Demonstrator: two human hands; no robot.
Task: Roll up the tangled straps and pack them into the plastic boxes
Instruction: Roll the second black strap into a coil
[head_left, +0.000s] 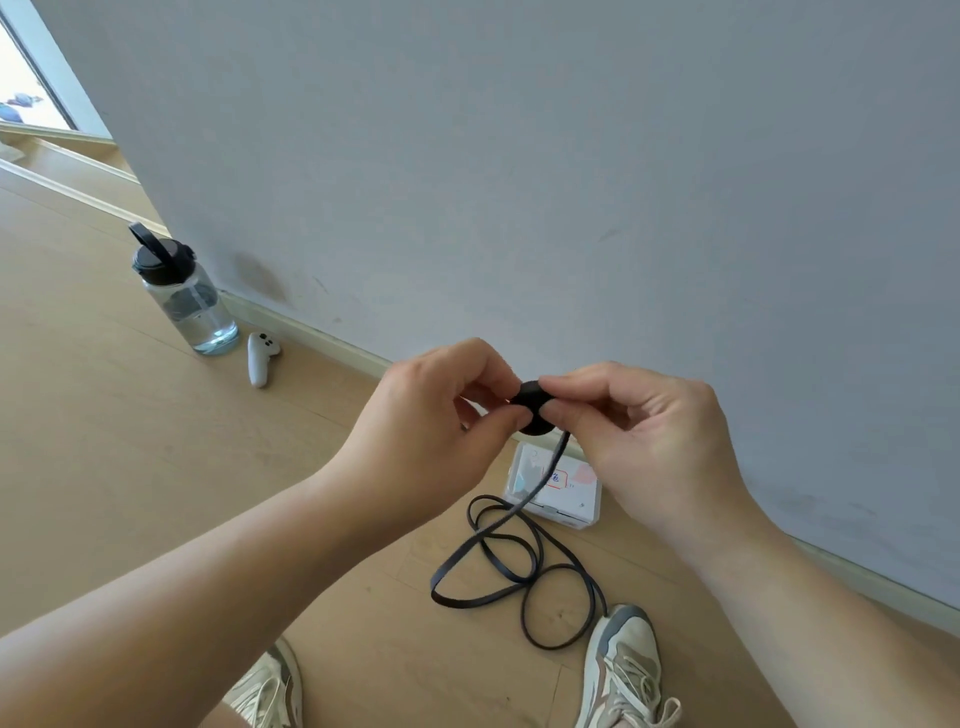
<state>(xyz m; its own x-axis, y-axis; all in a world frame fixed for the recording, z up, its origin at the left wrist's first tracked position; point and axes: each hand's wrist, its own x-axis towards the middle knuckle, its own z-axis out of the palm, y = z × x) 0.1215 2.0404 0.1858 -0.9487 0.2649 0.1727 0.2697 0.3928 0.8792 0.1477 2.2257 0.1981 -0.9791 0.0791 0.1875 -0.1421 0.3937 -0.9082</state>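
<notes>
Through the head camera I look down at both hands raised in front of a grey wall (571, 182), above a light wooden floor (130, 493). The left hand (441, 415) and the right hand (649, 436) meet in the middle of the picture. Between them they hold a small, tight black roll (529, 394) of strap. The left thumb and forefinger pinch the roll from its left side, and the other left fingers are curled in behind. The right thumb and forefinger pinch it from the right, with the rest of that hand's fingers loosely bent. From the lower right edge of the roll the loose strap (561, 447) hangs down and to the left. It passes in front of a clear plastic box (571, 506), which lies on the floor against the skirting board (322, 338). I can make out a printed card showing through the box, but I cannot tell whether its lid is shut. Nearer to me the strap spreads over the floor in several overlapping loops, and the nearest loop lies just beside the toe of the right shoe (623, 670). The left shoe (270, 691) shows at the bottom edge, left of centre. Far to the left a clear water bottle (187, 306) with a black cap stands upright by the wall. A white handheld controller (260, 361) lies just to the right of the bottle. A strip of bright window (21, 78) shows in the top left corner.
</notes>
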